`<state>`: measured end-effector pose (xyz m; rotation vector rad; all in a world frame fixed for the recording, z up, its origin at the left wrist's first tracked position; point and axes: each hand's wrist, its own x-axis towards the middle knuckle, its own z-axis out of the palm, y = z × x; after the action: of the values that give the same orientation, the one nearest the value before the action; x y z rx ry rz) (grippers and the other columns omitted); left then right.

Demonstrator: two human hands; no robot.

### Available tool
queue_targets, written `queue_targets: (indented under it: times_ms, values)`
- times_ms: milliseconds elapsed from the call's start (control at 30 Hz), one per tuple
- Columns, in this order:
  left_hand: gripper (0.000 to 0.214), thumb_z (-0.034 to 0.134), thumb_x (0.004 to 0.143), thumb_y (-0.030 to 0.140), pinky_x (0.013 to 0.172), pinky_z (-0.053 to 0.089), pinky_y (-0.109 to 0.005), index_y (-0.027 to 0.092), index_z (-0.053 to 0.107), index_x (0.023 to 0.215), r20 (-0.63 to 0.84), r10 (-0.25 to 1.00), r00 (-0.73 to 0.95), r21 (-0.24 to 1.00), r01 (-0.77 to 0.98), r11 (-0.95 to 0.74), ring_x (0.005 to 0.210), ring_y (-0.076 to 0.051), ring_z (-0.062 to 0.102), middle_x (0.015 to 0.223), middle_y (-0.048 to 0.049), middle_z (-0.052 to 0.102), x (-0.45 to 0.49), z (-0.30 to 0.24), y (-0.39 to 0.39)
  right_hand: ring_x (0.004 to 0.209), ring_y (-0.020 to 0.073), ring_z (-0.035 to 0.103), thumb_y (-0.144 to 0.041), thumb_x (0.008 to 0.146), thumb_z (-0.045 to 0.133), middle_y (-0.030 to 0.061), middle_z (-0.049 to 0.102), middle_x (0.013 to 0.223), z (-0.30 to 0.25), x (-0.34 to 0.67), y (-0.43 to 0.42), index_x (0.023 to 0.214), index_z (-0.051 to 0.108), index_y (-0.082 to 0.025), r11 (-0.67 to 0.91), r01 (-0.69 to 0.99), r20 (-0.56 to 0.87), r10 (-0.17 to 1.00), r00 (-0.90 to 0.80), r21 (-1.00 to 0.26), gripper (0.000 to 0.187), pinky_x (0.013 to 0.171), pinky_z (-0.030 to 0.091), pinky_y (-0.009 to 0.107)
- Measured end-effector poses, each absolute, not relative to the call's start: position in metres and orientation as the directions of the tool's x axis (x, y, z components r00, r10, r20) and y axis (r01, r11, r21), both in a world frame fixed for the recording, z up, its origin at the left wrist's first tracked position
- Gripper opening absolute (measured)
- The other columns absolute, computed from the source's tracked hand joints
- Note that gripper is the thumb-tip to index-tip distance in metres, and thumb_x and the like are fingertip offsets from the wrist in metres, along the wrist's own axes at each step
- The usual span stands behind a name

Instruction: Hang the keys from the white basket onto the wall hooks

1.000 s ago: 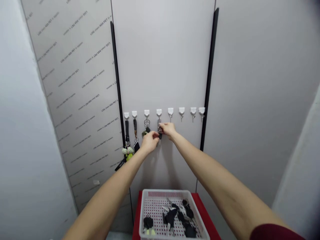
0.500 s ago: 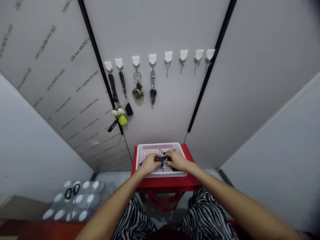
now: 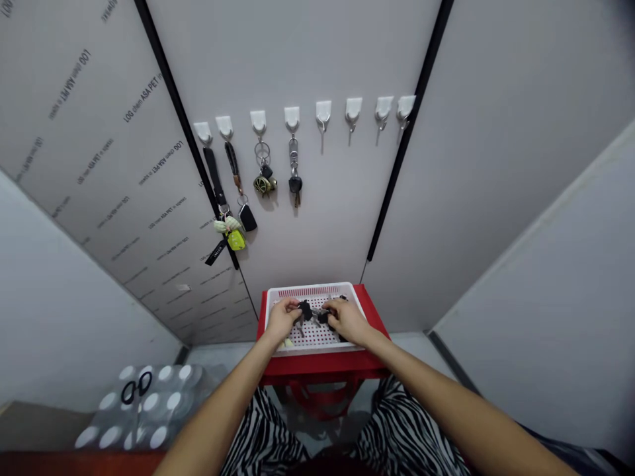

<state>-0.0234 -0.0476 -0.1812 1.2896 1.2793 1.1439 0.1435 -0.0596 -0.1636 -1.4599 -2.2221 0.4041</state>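
The left hand [image 3: 282, 318] and the right hand [image 3: 348, 320] were over the white basket [image 3: 272, 299] on the red surface [image 3: 322, 364]; the fingers of both were pinched on a bunch of black keys [image 3: 311, 312], held between the hands just above the basket's floor; on the wall [image 3: 322, 53], four of eight white hooks [image 3: 352, 108] carried key rings [image 3: 294, 173].

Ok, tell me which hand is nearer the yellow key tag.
Left. The left hand sits below-right of the yellow key tag; the right hand lies farther right.
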Motion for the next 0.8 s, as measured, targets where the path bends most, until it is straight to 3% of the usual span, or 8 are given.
queue_targets:
  times_ms: [100, 200, 367, 500, 600, 700, 800]
  values:
    - [0.014, 0.046, 0.055, 0.011, 0.06, 0.038, -0.02, 0.013, 0.053, 0.067, 0.037, 0.999, 0.025, 0.99, 0.138, -0.04, 0.06, -0.009, 0.049, 0.063, 0.0003, 0.055, -0.022, -0.178, -0.048, 0.079, 0.0144, 0.046, -0.016, 0.063, 0.042, 0.0065, 0.054, 0.083, -0.16, 0.139, -0.062, 0.085, 0.054, -0.015, 0.429, 0.719, 0.306, 0.902, -0.306, -0.546, 0.025, 0.071, 0.034, 0.025]
    - [0.015, 0.045, 0.058, 0.014, 0.067, 0.038, -0.022, 0.014, 0.055, 0.071, 0.137, 0.99, 0.043, 0.948, 0.284, -0.144, 0.069, -0.011, 0.05, 0.072, -0.0021, 0.057, -0.021, -0.171, -0.05, 0.082, 0.0146, 0.046, -0.022, 0.063, 0.046, 0.0062, 0.054, 0.088, -0.157, 0.127, -0.063, 0.091, 0.051, -0.016, 0.461, 0.604, 0.339, 0.887, -0.313, -0.65, 0.029, 0.074, 0.034, 0.027]
    - [0.012, 0.045, 0.062, 0.018, 0.061, 0.038, -0.02, 0.016, 0.053, 0.07, 0.211, 0.965, 0.154, 0.817, 0.515, -0.261, 0.062, -0.01, 0.05, 0.066, -0.0003, 0.057, -0.022, -0.151, -0.056, 0.059, 0.011, 0.049, -0.022, 0.065, 0.04, 0.0024, 0.056, 0.066, -0.155, 0.11, -0.057, 0.08, 0.053, -0.014, 0.31, 0.461, 0.209, 0.943, -0.258, -0.831, 0.021, 0.057, 0.038, 0.023]
    - [0.011, 0.045, 0.063, 0.023, 0.065, 0.035, -0.023, 0.017, 0.053, 0.061, 0.335, 0.909, 0.248, 0.583, 0.703, -0.407, 0.068, -0.011, 0.047, 0.067, -0.0008, 0.055, -0.026, -0.123, -0.054, 0.061, 0.0115, 0.05, -0.023, 0.067, 0.035, 0.003, 0.057, 0.07, -0.142, 0.113, -0.044, 0.08, 0.054, -0.013, 0.218, 0.334, 0.144, 0.962, -0.233, -0.917, 0.025, 0.057, 0.039, 0.023]
    - [0.01, 0.046, 0.062, 0.022, 0.07, 0.033, -0.024, 0.017, 0.053, 0.061, 0.408, 0.859, 0.309, 0.494, 0.716, -0.492, 0.077, -0.012, 0.044, 0.078, -0.0014, 0.053, -0.027, -0.1, -0.046, 0.068, 0.0124, 0.05, -0.021, 0.067, 0.033, 0.0049, 0.058, 0.076, -0.128, 0.121, -0.036, 0.081, 0.055, -0.013, 0.226, 0.36, 0.158, 0.965, -0.208, -0.905, 0.027, 0.063, 0.039, 0.025]
    - [0.01, 0.045, 0.062, 0.02, 0.067, 0.034, -0.023, 0.015, 0.054, 0.06, 0.349, 0.875, 0.335, 0.554, 0.679, -0.481, 0.072, -0.011, 0.045, 0.072, -0.0017, 0.053, -0.023, -0.082, -0.036, 0.074, 0.0134, 0.049, -0.021, 0.066, 0.038, 0.0059, 0.056, 0.079, -0.114, 0.126, -0.034, 0.08, 0.057, -0.014, 0.39, 0.498, 0.331, 0.921, -0.206, -0.775, 0.025, 0.07, 0.036, 0.026]
    - [0.012, 0.044, 0.061, 0.019, 0.06, 0.035, -0.02, 0.013, 0.055, 0.059, 0.254, 0.906, 0.338, 0.652, 0.632, -0.419, 0.062, -0.01, 0.046, 0.061, -0.0006, 0.052, -0.016, -0.069, -0.03, 0.07, 0.0128, 0.048, -0.024, 0.065, 0.043, 0.0042, 0.056, 0.075, -0.104, 0.125, -0.037, 0.079, 0.057, -0.016, 0.504, 0.5, 0.422, 0.863, -0.277, -0.704, 0.021, 0.067, 0.037, 0.026]
